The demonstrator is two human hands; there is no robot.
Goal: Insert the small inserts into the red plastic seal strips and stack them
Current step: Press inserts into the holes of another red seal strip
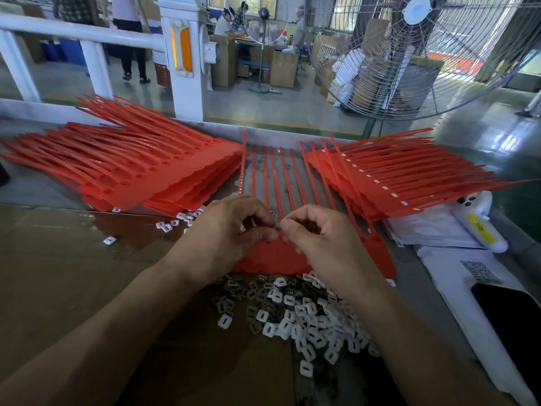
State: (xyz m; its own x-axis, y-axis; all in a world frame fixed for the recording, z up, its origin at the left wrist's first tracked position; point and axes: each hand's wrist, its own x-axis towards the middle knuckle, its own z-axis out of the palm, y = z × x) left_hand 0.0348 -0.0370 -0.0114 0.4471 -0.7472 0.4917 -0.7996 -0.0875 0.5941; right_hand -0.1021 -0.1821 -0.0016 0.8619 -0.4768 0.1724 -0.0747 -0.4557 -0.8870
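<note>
A red seal strip sheet (377, 259) lies flat in front of me, its thin tails (285, 177) pointing away. My left hand (231, 232) and my right hand (319, 235) meet over the sheet's base, fingers curled, pinching a small insert (278, 224) between their fingertips. A heap of small white and dark inserts (301, 315) lies on the table just below the sheet, between my forearms. A stack of red strips without inserts (140, 165) lies at the left. A stack of red strips with white inserts (389, 174) lies at the right.
A few loose inserts (169, 225) lie by the left stack. Brown cardboard (58, 259) covers the left of the table. White bags (433, 230), a white bottle (483, 227) and a dark phone (509, 323) sit at the right. A large fan (409, 54) stands behind.
</note>
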